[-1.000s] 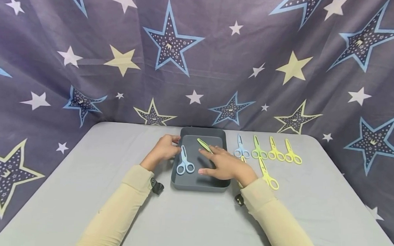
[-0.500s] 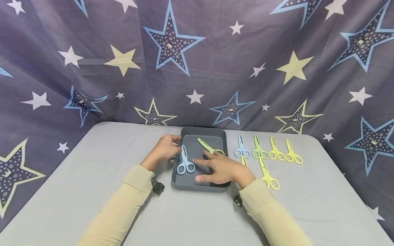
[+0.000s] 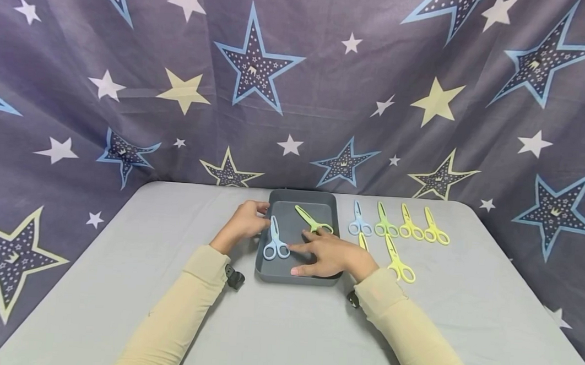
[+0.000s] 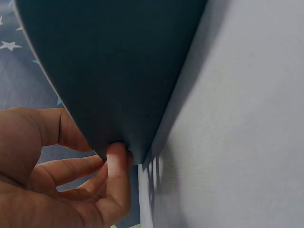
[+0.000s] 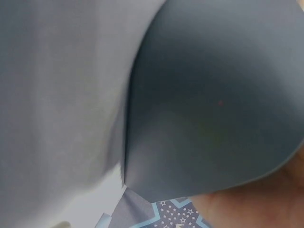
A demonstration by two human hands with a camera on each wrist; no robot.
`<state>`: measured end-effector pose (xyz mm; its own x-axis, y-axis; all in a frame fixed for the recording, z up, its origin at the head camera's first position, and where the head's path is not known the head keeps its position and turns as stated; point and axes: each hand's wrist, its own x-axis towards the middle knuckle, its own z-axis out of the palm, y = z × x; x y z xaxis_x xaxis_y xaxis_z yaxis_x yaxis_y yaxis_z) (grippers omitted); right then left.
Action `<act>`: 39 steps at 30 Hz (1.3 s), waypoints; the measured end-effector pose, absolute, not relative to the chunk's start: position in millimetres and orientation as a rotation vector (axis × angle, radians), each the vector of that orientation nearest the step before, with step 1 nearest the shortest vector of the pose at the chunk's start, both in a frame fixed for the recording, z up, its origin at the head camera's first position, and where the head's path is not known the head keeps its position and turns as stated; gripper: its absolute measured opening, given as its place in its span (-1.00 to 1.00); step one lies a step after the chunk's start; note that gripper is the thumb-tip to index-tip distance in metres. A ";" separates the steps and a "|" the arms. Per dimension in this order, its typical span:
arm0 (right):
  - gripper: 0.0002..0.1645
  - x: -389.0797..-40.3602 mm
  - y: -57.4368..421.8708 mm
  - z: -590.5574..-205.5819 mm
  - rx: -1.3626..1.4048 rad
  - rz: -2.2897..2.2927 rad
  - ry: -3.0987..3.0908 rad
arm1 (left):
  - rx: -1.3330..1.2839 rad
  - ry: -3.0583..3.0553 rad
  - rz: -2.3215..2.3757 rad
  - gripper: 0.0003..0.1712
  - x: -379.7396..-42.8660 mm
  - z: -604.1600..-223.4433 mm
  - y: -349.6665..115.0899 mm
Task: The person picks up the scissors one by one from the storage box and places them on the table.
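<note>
A shallow dark grey tray point(image 3: 297, 280) lies on the table. My left hand point(image 3: 244, 221) grips its left wall; in the left wrist view, thumb and fingers pinch the wall point(image 4: 114, 71) near a corner. Inside, light blue scissors point(image 3: 275, 240) lie at the left, handles toward me. Green scissors point(image 3: 312, 220) lie slanted at the back right, one handle partly behind my right hand point(image 3: 328, 254). That hand reaches over the tray's right wall with fingers spread, holding nothing visible. One fingertip is at the blue scissors' handle; contact is unclear.
Right of the tray stand in a row blue scissors point(image 3: 360, 222), green scissors point(image 3: 384, 223), and two yellow pairs point(image 3: 409, 226). Nearer me lie yellow scissors point(image 3: 395, 259) and another yellow pair point(image 3: 363, 241), partly hidden by my right hand. A starry curtain point(image 3: 307, 84) hangs behind.
My right hand has moved away from the green scissors, leftward and nearer me, toward the blue scissors' handle. The green scissors now show more of their handles. My left hand stays on the tray.
</note>
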<state>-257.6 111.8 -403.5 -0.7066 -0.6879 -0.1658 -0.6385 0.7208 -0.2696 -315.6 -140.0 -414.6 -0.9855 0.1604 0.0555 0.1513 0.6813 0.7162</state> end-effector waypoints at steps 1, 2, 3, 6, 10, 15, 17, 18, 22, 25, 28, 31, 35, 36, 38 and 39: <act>-0.14 -257.2 111.6 -403.3 -1.055 -0.281 2.673 | 0.265 2.868 1.222 -0.28 -315.6 -414.7 -139.9; -0.14 -256.9 111.3 -403.1 -1.059 -0.284 2.673 | 0.266 2.868 1.223 -0.28 -315.9 -414.7 -139.9; -0.15 -256.6 111.1 -403.3 -1.065 -0.286 2.673 | 0.268 2.868 1.224 -0.28 -316.3 -415.0 -139.8; -0.14 -256.4 110.5 -403.4 -1.080 -0.299 2.667 | 0.262 2.862 1.235 -0.28 -315.7 -415.1 -139.4; -0.13 -257.2 110.0 -404.1 -1.098 -0.322 2.653 | 0.257 2.858 1.246 -0.29 -315.4 -414.7 -139.3; -0.08 -258.3 109.5 -403.8 -1.127 -0.356 2.642 | 0.252 2.852 1.242 -0.28 -315.7 -414.3 -140.0; -0.05 -258.8 109.2 -403.5 -1.134 -0.368 2.638 | 0.248 2.849 1.243 -0.28 -315.4 -414.2 -140.0; -0.02 -258.9 109.2 -403.3 -1.137 -0.372 2.638 | 0.247 2.848 1.242 -0.28 -315.3 -414.2 -140.1; 0.10 -259.1 109.0 -402.4 -1.097 -0.383 2.657 | 0.251 2.851 1.240 -0.28 -315.7 -414.3 -140.3; 0.16 -258.8 109.1 -402.0 -1.068 -0.376 2.673 | 0.256 2.853 1.235 -0.28 -315.5 -413.7 -140.2; 0.12 -258.3 109.4 -401.9 -1.083 -0.346 2.675 | 0.255 2.850 1.241 -0.28 -314.9 -412.9 -140.0; 0.06 -258.1 109.8 -402.6 -1.105 -0.314 2.679 | 0.255 2.849 1.245 -0.28 -315.2 -413.1 -140.1; 0.07 -258.3 109.3 -403.8 -1.109 -0.307 2.680 | 0.253 2.849 1.247 -0.28 -315.1 -413.3 -140.1; 0.07 -258.1 109.0 -403.6 -1.112 -0.310 2.675 | 0.252 2.847 1.251 -0.27 -315.1 -413.1 -140.1; 0.06 -257.4 107.9 -403.0 -1.120 -0.318 2.664 | 0.247 2.842 1.259 -0.27 -314.5 -412.8 -140.3; 0.05 -256.9 107.2 -402.5 -1.127 -0.323 2.657 | 0.246 2.840 1.264 -0.27 -314.3 -412.6 -140.4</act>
<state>-256.9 107.2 -402.5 -0.6750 -0.7263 -0.1301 -0.6739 0.6787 -0.2920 -314.3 -140.4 -412.6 -0.9873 0.1535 0.0422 0.1341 0.6591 0.7400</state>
